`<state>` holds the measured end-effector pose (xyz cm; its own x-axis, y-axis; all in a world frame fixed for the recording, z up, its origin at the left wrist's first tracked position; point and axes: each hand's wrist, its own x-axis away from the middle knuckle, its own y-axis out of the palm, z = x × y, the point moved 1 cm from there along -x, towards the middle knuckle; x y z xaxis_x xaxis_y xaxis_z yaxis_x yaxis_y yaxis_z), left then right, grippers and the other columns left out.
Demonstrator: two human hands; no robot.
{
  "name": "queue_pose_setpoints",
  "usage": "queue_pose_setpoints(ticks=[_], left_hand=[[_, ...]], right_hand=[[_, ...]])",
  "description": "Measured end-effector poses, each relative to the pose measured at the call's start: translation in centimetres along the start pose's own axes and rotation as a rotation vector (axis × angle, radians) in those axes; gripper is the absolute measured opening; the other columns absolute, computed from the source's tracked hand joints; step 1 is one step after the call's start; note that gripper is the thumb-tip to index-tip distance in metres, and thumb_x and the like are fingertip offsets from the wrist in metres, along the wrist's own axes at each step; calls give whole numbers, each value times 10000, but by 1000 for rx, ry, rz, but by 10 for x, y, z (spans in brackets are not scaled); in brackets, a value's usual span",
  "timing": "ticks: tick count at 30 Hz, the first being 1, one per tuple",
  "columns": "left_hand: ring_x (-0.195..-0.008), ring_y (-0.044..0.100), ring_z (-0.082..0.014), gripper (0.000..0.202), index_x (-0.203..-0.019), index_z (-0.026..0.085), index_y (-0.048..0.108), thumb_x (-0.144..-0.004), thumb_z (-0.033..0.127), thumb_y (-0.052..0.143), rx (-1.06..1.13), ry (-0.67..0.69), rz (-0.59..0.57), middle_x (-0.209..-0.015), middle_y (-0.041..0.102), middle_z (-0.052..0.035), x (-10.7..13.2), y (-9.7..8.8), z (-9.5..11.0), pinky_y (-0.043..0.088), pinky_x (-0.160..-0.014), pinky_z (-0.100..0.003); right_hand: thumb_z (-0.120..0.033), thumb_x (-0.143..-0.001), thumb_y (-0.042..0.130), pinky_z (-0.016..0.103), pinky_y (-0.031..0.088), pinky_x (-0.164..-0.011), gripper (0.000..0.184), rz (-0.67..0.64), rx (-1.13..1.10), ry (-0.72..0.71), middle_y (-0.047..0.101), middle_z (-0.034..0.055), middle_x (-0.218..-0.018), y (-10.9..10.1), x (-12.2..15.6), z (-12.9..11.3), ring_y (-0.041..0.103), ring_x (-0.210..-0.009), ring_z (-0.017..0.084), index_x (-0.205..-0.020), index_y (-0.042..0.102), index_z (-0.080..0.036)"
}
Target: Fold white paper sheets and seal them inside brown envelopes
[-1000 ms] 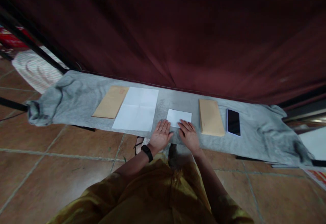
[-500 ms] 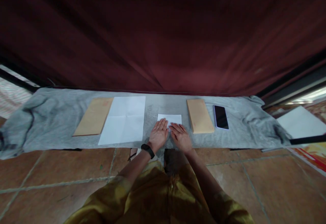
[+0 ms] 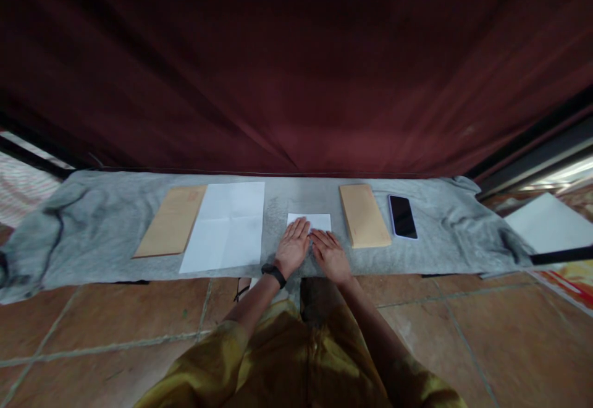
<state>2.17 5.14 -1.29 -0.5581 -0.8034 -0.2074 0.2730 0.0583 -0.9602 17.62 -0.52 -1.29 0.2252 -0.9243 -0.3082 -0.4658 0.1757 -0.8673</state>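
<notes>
A small folded white paper (image 3: pixel 319 220) lies on the grey cloth, its near part covered by my hands. My left hand (image 3: pixel 293 247) rests flat on its left side, fingers stretched out and pointing away from me. On the right side, my right hand (image 3: pixel 330 255) also lies flat, with the fingertips of both hands close together near the paper's middle. Left of my hands is a larger white sheet (image 3: pixel 227 229) with crease lines, spread flat. To the right sits a stack of brown envelopes (image 3: pixel 365 216).
A single brown envelope (image 3: pixel 171 222) lies at the left, against the large sheet. Beyond the stack is a phone (image 3: pixel 403 216) with a dark screen. The grey cloth (image 3: pixel 445 229) covers a narrow surface before a dark red curtain (image 3: pixel 296 86). Tiled floor (image 3: pixel 115 315) shows below.
My left hand has slid slightly right across the folded paper, toward my right hand. The right hand stays nearly in place. The whole view has shifted a little.
</notes>
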Motion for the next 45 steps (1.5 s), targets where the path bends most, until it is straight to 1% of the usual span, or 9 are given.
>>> queue_pose_setpoints(ticks=[4, 10, 16, 21, 28, 33, 36, 40, 45], left_hand=[[-1493, 348, -230, 493, -1469, 116, 481, -1007, 238, 358, 8, -10, 6, -1571, 447, -121, 1, 0, 1, 316, -1233, -424], [-1490, 353, -229, 509, -1479, 114, 472, -995, 237, 371, 15, -8, 5, -1573, 443, -119, 0, 0, 1, 316, -1232, -425], [-1492, 350, -229, 517, -1482, 111, 465, -997, 254, 362, 18, -14, 19, -1568, 451, -122, -1, 5, -1, 308, -1235, -436], [-1503, 325, -225, 523, -1490, 92, 449, -1001, 256, 356, 11, -15, -6, -1584, 424, -128, -1, 3, 0, 290, -1244, -427], [-1512, 306, -220, 523, -1495, 94, 448, -1006, 253, 354, 2, -34, -10, -1586, 422, -118, -2, 1, 1, 273, -1251, -408], [-1509, 312, -221, 525, -1491, 83, 454, -1008, 258, 347, -6, -30, -11, -1589, 414, -121, -2, 0, 1, 277, -1248, -407], [-1505, 322, -219, 523, -1491, 87, 454, -1015, 270, 336, -15, -46, -21, -1588, 416, -118, -1, -1, 1, 277, -1246, -405], [-1495, 344, -238, 526, -1489, 83, 459, -1017, 278, 334, -33, -66, -30, -1570, 441, -137, -6, -3, 9, 262, -1250, -427], [-1502, 329, -234, 526, -1491, 95, 466, -1009, 238, 310, -22, 12, -62, -1570, 448, -111, -21, 1, 25, 227, -1261, -431]], right_hand=[[-217, -1026, 426, 456, 382, -1185, 397, 2, -6, 21, 590, 66, -1450, 2, -3, 3, 535, -1352, 212, -1387, 588, -222], [-242, -1034, 413, 463, 401, -1169, 409, 7, 4, 48, 583, 80, -1455, 5, -14, 5, 522, -1364, 226, -1411, 571, -226], [-244, -1033, 421, 453, 385, -1182, 410, -18, 25, 48, 554, 93, -1485, 5, -25, 11, 494, -1389, 233, -1409, 573, -186], [-231, -1033, 418, 438, 362, -1194, 408, -20, 31, 85, 546, 94, -1493, 6, -31, 20, 485, -1396, 227, -1402, 580, -169], [-250, -1037, 413, 412, 335, -1204, 421, 16, 40, 169, 532, 105, -1504, 4, -33, 29, 469, -1408, 229, -1418, 563, -153], [-278, -1043, 410, 433, 320, -1203, 436, 49, 73, 230, 511, 115, -1520, 7, -31, 29, 437, -1431, 237, -1440, 535, -148], [-284, -1046, 403, 437, 315, -1201, 439, 62, 81, 240, 511, 118, -1520, 8, -30, 28, 428, -1439, 230, -1449, 524, -156], [-300, -1049, 400, 433, 312, -1201, 444, 61, 82, 233, 515, 117, -1516, 8, -30, 28, 430, -1437, 231, -1449, 525, -153], [-263, -1058, 336, 432, 301, -1207, 457, 32, 101, 226, 503, 123, -1525, 7, -30, 29, 425, -1442, 236, -1456, 518, -131]])
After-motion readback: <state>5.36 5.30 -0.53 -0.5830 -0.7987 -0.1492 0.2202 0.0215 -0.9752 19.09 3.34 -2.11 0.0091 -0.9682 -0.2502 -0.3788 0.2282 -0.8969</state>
